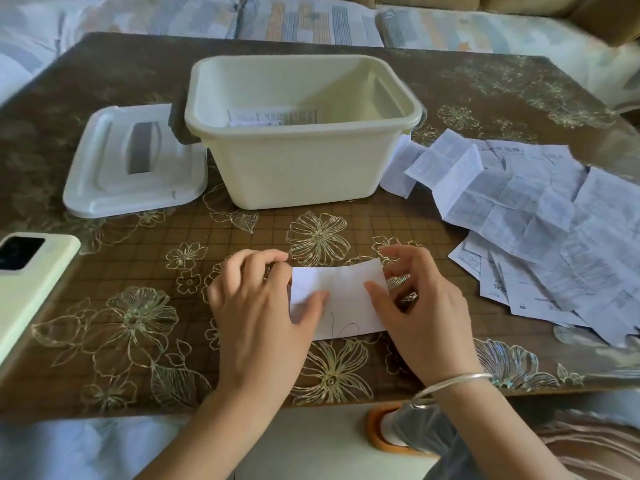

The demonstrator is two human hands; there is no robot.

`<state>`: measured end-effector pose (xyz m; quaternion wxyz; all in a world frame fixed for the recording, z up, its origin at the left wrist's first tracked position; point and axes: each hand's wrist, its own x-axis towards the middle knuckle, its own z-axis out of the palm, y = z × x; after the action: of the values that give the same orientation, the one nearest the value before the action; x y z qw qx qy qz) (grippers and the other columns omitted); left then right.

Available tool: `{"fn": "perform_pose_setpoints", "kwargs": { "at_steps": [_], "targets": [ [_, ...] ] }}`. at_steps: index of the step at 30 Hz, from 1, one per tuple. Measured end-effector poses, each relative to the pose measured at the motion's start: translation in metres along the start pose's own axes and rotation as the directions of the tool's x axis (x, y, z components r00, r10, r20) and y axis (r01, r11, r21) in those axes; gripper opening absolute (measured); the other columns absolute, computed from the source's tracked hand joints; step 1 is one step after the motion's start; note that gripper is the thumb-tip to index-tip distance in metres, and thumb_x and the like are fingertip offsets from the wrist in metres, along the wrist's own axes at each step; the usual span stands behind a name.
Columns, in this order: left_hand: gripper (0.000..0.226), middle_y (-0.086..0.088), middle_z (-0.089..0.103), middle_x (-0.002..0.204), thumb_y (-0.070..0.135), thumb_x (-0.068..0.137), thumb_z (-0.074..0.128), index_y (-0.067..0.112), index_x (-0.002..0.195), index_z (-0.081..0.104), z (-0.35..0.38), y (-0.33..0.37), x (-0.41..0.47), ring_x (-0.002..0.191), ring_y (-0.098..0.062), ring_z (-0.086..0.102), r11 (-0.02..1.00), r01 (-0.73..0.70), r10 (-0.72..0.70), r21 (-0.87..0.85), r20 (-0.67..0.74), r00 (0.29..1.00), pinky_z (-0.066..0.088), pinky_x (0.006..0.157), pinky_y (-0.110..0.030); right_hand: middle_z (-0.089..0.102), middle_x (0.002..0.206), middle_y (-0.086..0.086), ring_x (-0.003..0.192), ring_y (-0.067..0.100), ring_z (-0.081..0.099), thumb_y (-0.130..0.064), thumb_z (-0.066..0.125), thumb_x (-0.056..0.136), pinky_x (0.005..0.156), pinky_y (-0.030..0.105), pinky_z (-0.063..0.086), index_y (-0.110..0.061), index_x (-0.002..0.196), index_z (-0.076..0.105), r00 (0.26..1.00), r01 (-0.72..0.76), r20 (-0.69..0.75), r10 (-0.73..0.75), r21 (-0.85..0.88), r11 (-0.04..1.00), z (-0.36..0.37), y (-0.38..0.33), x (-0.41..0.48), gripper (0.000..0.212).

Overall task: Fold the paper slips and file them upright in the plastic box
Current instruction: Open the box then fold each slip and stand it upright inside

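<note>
Right hand (422, 306), silver bangle (450, 384) at the wrist: thumb laid on the paper slip (343, 299), fingers curled round its right edge, pinching it.
Left hand (256, 306): thumb on the left part of the paper slip, fingers curled over its top left corner, likewise pinching.
Paper slip: white, faint pen mark near the lower edge, slightly bowed, held low over the desk (138, 237) between both hands. Whether it already carries a fold cannot be told.
Step in hand, as judged: folding. Bring edge to edge squarely, pin the matched corners with one thumb, then press the crease flat on the desk so it stands stiff.
Plastic box (301, 133): cream, uncovered, beyond the hands. One filed slip (273, 117) sits by its near wall, seemingly upright.
Lid (135, 161): just left of the box.
Unfolded slips (536, 220): loose heap, right of the box.
Phone (27, 278): left desk edge.
</note>
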<state>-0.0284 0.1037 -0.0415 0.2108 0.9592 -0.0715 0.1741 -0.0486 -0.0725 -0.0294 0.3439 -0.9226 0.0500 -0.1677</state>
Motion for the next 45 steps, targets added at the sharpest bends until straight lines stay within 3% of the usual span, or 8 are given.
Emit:
{"fn": "perform_pose_setpoints", "kwargs": {
  "at_steps": [7, 13, 19, 24, 28, 32, 37, 45],
  "targets": [
    [0.055, -0.007, 0.053, 0.134, 0.039, 0.077, 0.069, 0.012, 0.123, 0.056, -0.002, 0.007, -0.003, 0.124, -0.029, 0.043, 0.999, -0.013, 0.012, -0.036, -0.022, 1.0, 0.035, 0.1, -0.045, 0.059, 0.1, -0.009, 0.072, 0.006, 0.05, -0.025, 0.071, 0.083, 0.053, 0.012, 0.031, -0.024, 0.112, 0.057, 0.989, 0.131, -0.037, -0.142, -0.212, 0.968, 0.004, -0.002, -0.006, 0.032],
    [0.02, -0.006, 0.057, 0.126, 0.032, 0.078, 0.071, 0.022, 0.093, 0.063, -0.002, 0.006, -0.003, 0.128, -0.03, 0.042, 0.996, -0.082, 0.083, -0.041, 0.02, 0.996, 0.036, 0.101, -0.049, 0.056, 0.108, -0.002, 0.086, 0.018, 0.058, -0.025, 0.069, 0.084, 0.048, 0.019, 0.029, -0.023, 0.107, 0.061, 0.985, 0.147, -0.041, -0.168, -0.315, 0.938, 0.005, -0.003, -0.007, 0.024],
    [0.017, -0.001, 0.059, 0.123, 0.021, 0.082, 0.071, 0.027, 0.095, 0.062, -0.004, -0.001, 0.002, 0.13, -0.029, 0.04, 0.99, -0.046, 0.058, -0.137, 0.082, 0.995, 0.035, 0.102, -0.049, 0.055, 0.105, -0.006, 0.084, 0.015, 0.057, -0.026, 0.068, 0.083, 0.048, 0.017, 0.029, -0.027, 0.1, 0.062, 0.985, 0.167, 0.015, -0.17, -0.291, 0.942, -0.001, -0.004, -0.004, 0.017],
    [0.022, -0.003, 0.037, 0.151, 0.027, 0.087, 0.064, 0.033, 0.107, 0.06, -0.017, -0.013, 0.008, 0.148, -0.025, 0.007, 0.986, -0.063, 0.1, -0.154, 0.244, 0.965, 0.011, 0.116, -0.049, 0.055, 0.096, -0.012, 0.088, 0.009, 0.048, -0.067, 0.051, 0.079, 0.054, 0.018, 0.034, -0.033, 0.094, 0.064, 0.923, 0.384, 0.158, -0.352, -0.3, 0.873, -0.007, -0.016, -0.003, 0.039],
    [0.031, 0.0, 0.014, 0.16, 0.026, 0.089, 0.06, 0.039, 0.117, 0.054, -0.027, -0.016, 0.012, 0.147, -0.016, -0.017, 0.986, -0.116, 0.149, -0.12, 0.326, 0.934, -0.007, 0.117, -0.043, 0.054, 0.098, -0.011, 0.087, 0.011, 0.047, -0.074, 0.048, 0.073, 0.065, 0.021, 0.036, -0.032, 0.095, 0.065, 0.843, 0.516, 0.313, -0.437, -0.241, 0.822, -0.004, -0.013, 0.005, 0.05],
    [0.051, 0.003, 0.014, 0.16, 0.0, 0.087, 0.049, 0.041, 0.118, 0.052, -0.032, -0.017, 0.016, 0.146, -0.014, -0.02, 0.984, -0.125, 0.161, -0.127, 0.334, 0.929, -0.008, 0.118, -0.042, 0.06, 0.098, -0.007, 0.089, 0.016, 0.055, -0.063, 0.055, 0.083, 0.066, 0.026, 0.047, -0.026, 0.097, 0.067, 0.747, 0.646, 0.353, -0.563, -0.189, 0.739, -0.005, -0.009, 0.012, 0.041],
    [0.063, 0.004, 0.018, 0.159, -0.01, 0.081, 0.044, 0.039, 0.119, 0.053, -0.032, -0.019, 0.016, 0.146, -0.013, -0.018, 0.979, -0.134, 0.177, -0.151, 0.323, 0.93, -0.003, 0.119, -0.042, 0.066, 0.085, -0.001, 0.077, 0.022, 0.059, -0.023, 0.057, 0.094, 0.057, 0.036, 0.051, -0.014, 0.106, 0.069, 0.613, 0.79, 0.275, -0.741, -0.253, 0.559, -0.002, -0.011, 0.005, 0.02],
    [0.055, 0.003, 0.034, 0.152, -0.005, 0.08, 0.055, 0.024, 0.126, 0.055, -0.025, -0.025, 0.004, 0.148, -0.015, 0.008, 0.95, -0.18, 0.242, -0.254, 0.238, 0.941, 0.007, 0.119, -0.038, 0.069, 0.089, -0.006, 0.078, 0.02, 0.064, -0.009, 0.061, 0.089, 0.056, 0.033, 0.052, -0.019, 0.102, 0.071, 0.746, 0.649, 0.127, -0.654, -0.363, 0.669, -0.005, -0.009, -0.012, 0.02]
  ]
}}
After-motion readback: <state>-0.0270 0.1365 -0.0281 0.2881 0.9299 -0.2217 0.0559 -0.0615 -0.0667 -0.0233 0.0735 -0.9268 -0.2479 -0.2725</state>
